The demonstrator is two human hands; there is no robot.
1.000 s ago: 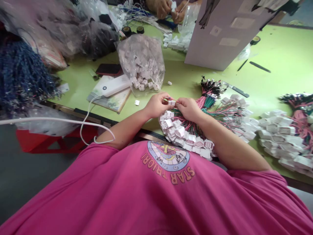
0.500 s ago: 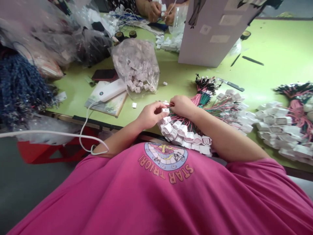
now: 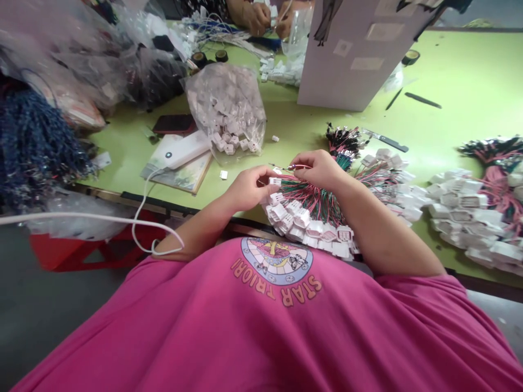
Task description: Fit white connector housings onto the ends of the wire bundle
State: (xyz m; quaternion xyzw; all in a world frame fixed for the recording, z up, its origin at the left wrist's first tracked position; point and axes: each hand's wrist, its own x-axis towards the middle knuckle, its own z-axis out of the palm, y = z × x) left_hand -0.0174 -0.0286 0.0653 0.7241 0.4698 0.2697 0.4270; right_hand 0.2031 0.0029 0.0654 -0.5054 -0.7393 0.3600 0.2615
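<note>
My left hand [image 3: 250, 188] pinches a white plastic connector [image 3: 274, 182] between thumb and fingers, at the left end of a pile of wired connectors. My right hand [image 3: 317, 169] is closed on a thin wire [image 3: 301, 166], whose tip points left toward the connector. Under both hands lies a wire bundle [image 3: 314, 197] of pink, green and dark strands. White connector housings [image 3: 302, 218] fan out along its near side, close to my shirt. Black and metal wire ends [image 3: 343, 140] stick out at the far end of the bundle.
A clear bag of white connectors [image 3: 232, 117] sits ahead, and a loose connector [image 3: 223, 175] lies nearer. A white power bank [image 3: 188, 151] rests on a booklet [image 3: 196, 177]. More harnesses [image 3: 469, 212] lie right. Across the table, a co-worker's hands [image 3: 257, 19] hold white parts.
My right hand has drawn back to the right from the connector, with a wire now showing in its fingers. My left hand has shifted slightly left, still pinching the connector.
</note>
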